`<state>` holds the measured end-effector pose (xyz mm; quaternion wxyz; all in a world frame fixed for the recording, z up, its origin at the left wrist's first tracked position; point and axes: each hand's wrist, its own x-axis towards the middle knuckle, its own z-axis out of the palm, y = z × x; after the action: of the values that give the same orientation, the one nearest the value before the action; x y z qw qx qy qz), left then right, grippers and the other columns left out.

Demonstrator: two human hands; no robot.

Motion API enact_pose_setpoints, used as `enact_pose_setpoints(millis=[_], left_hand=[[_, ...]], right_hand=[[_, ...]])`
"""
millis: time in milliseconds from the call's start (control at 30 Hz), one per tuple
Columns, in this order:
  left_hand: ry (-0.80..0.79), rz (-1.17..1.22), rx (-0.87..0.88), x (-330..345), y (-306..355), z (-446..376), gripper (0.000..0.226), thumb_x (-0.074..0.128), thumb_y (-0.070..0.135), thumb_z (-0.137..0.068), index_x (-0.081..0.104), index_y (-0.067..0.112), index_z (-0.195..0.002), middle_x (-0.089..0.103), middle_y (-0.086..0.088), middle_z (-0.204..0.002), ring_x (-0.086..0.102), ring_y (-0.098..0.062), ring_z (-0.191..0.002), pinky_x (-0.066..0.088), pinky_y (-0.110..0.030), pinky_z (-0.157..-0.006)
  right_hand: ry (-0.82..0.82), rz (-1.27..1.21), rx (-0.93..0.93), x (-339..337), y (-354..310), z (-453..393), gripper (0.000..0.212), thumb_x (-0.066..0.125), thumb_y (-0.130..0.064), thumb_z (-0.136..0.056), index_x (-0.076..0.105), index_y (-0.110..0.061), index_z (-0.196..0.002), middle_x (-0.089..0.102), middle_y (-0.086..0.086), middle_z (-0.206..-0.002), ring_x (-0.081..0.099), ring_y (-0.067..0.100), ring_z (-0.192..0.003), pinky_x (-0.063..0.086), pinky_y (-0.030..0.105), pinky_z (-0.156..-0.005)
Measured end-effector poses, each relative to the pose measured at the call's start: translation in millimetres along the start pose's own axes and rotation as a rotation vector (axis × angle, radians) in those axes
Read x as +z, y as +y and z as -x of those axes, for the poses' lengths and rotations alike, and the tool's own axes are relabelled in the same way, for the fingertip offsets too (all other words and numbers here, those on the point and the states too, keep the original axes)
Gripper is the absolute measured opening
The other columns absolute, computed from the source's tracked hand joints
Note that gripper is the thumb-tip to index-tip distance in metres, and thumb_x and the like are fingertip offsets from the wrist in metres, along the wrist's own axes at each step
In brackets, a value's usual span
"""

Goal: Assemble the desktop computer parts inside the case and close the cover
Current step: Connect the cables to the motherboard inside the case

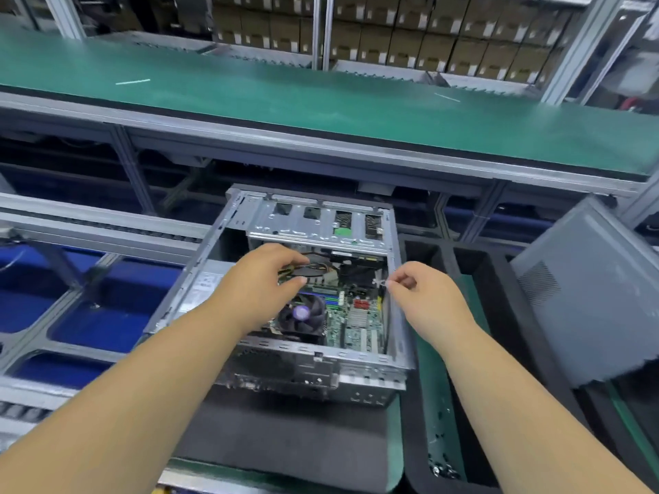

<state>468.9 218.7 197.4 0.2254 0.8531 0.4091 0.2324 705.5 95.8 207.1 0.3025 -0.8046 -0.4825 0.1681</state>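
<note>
Head view: the open computer case point(285, 354) lies on a dark mat point(285, 436), on the green surface point(437, 404) in front of the person.
Case position: it is open on the top, its rear panel is toward the person, and the drive cage point(317, 222) is at the far end.
Inside the case: a motherboard point(360, 322) with a black cooler fan point(302, 315) near its left part; a bundle of cables point(317, 270) lies beyond the fan, under the drive cage.
Left hand point(256, 283): it reaches into the case above the fan; the thumb and the fingers are curled and pinch the cables.
Right hand point(424, 294): it is at the right wall of the case; the thumb and the forefinger are pressed together on a small light piece point(381, 282). What this piece is, I cannot tell.
Cover: a grey side panel point(592, 294) with a vent grid stands tilted on the right, apart from the case.
Tray: a black tray point(413, 440) lies just beside the case on the right, with small screws point(440, 467) in its near end.
Background: a green conveyor belt point(321, 101) runs across, and cardboard boxes point(445, 41) are stacked behind it.
</note>
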Motion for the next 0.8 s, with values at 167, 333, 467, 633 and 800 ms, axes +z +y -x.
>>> enact_pose_setpoints(millis=[167,333,467,633,800], left_hand=[[-0.017,0.074,-0.032,-36.4,-46.9,-19.4,0.024,0.068,0.028,-0.088,0.068,0.031,-0.112,0.061,0.014,-0.107,0.057,-0.003,-0.099,0.043,-0.023,-0.093],[-0.134,0.084,-0.014,-54.7,-66.0,-35.4,0.019,0.066,0.029,-0.09,0.071,0.03,-0.108,0.063,0.014,-0.105,0.059,-0.003,-0.097,0.048,-0.027,-0.089],[-0.231,0.025,0.006,-55.6,-69.9,-46.3,0.014,0.066,0.031,-0.09,0.071,0.034,-0.103,0.061,0.02,-0.093,0.058,0.003,-0.089,0.042,-0.013,-0.071],[-0.395,-0.104,-0.015,-47.1,-67.2,-63.6,0.022,0.059,0.038,-0.093,0.07,0.032,-0.111,0.067,0.015,-0.107,0.059,-0.006,-0.096,0.044,-0.023,-0.081],[-0.687,-0.335,0.007,-21.3,-55.9,-89.9,0.043,0.043,0.044,-0.1,0.051,0.025,-0.138,0.054,0.001,-0.138,0.052,-0.02,-0.121,0.042,-0.035,-0.101]], right_hand=[[-0.054,0.025,0.012,35.4,-43.4,-15.0,0.011,0.059,-0.033,-0.093,0.065,-0.032,-0.084,0.064,-0.013,-0.082,0.06,0.009,-0.077,0.051,0.034,-0.071],[-0.175,0.059,0.128,60.8,-59.6,-22.2,0.014,0.058,-0.034,-0.095,0.067,-0.032,-0.085,0.066,-0.01,-0.083,0.059,0.008,-0.069,0.042,0.026,-0.059],[-0.387,0.156,0.221,79.2,-59.0,-38.5,0.021,0.052,-0.034,-0.099,0.067,-0.026,-0.111,0.068,0.006,-0.113,0.062,0.018,-0.088,0.051,0.031,-0.078],[-0.591,0.429,0.266,114.2,-50.1,-81.2,0.047,0.045,-0.031,-0.102,0.047,-0.008,-0.142,0.047,0.018,-0.144,0.047,0.035,-0.13,0.04,0.039,-0.103],[-0.529,0.526,0.362,143.1,-34.3,-112.6,0.055,0.044,-0.022,-0.103,0.024,-0.006,-0.153,0.028,0.022,-0.153,0.034,0.04,-0.139,0.034,0.044,-0.113]])
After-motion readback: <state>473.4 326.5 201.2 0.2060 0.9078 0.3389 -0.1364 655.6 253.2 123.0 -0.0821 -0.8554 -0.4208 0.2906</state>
